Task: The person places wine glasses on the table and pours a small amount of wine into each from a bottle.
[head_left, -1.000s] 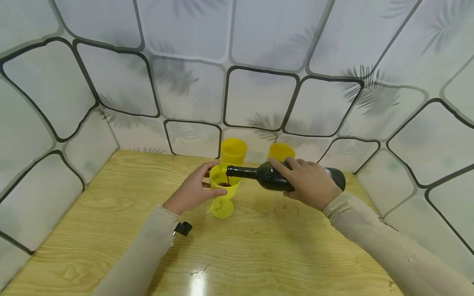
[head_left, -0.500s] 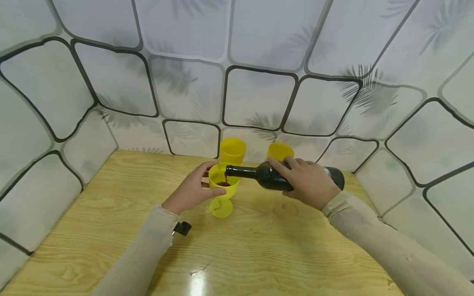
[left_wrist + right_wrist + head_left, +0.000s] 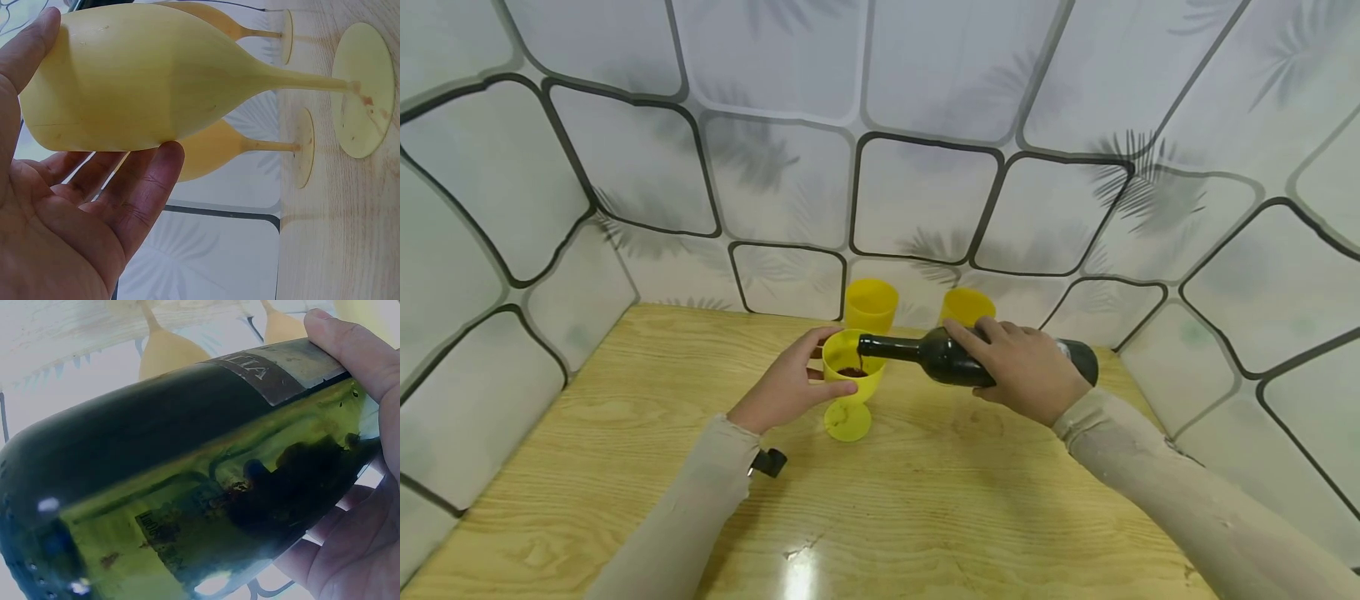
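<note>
Head view: the person's left hand (image 3: pixel 786 385) lies at 9 o'clock of a yellow stemmed goblet (image 3: pixel 865 390), its fingers and thumb spread to either side of the bowl and holding it, with the foot at 6 o'clock down on the wooden counter (image 3: pixel 647 417). From 3 o'clock the right hand (image 3: pixel 1026 371), fingers and thumb wrapped around the body, holds a dark green wine bottle (image 3: pixel 951 358) nearly level, its mouth over the bowl.

The main risk, I judge, is a spill: should the neck draw back toward 3 o'clock, the stream (image 3: pixel 861 361) would run over the rim onto the counter. Too steep a tilt could bring a surge and splash, and a nudge from the neck might tip the slim-stemmed goblet.

A dark red liquid covers the bottom of the held bowl, well short of the rim. What remains in the bottle is hard to judge through the tinted, reflecting glass. Behind, a second goblet (image 3: pixel 872 307) stands near 12 o'clock and a third goblet (image 3: pixel 967 307) near 2 o'clock; neither shows any liquid, though their depths are hidden.
</note>
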{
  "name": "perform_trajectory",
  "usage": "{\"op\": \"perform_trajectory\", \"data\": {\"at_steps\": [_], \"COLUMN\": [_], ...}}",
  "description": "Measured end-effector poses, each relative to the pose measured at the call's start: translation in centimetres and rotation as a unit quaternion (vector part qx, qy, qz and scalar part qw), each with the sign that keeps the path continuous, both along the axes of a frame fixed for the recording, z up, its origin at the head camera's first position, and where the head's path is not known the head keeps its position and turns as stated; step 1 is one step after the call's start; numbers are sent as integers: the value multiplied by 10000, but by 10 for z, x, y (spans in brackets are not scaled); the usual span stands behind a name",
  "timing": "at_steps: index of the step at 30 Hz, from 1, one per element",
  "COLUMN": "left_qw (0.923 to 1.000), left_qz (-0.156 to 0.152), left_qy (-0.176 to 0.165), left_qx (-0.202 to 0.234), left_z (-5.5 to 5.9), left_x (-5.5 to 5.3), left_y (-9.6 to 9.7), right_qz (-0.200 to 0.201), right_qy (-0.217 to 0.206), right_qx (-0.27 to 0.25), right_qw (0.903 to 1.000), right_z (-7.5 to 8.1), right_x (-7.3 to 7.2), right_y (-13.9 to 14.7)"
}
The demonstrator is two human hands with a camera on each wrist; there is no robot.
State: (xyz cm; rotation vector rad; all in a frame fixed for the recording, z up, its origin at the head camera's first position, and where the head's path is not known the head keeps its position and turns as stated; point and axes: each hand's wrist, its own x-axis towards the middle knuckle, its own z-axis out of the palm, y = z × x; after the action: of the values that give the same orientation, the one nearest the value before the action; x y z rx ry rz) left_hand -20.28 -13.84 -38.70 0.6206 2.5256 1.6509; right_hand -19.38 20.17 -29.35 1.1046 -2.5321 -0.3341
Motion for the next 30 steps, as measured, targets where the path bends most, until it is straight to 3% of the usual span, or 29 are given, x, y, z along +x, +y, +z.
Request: {"op": "perform_trajectory", "data": {"at_steps": [30], "left_qw": [10000], "left_qz": [25], "left_qy": [-9], "left_qx": [14], "left_z": [-2], "left_x": [-1], "left_y": [-1], "right_qz": [-17], "right_qy": [36], "right_qx": [62], "right_qw": [10000], "right_z": [2], "right_x": [0], "right_y": [-4]}}
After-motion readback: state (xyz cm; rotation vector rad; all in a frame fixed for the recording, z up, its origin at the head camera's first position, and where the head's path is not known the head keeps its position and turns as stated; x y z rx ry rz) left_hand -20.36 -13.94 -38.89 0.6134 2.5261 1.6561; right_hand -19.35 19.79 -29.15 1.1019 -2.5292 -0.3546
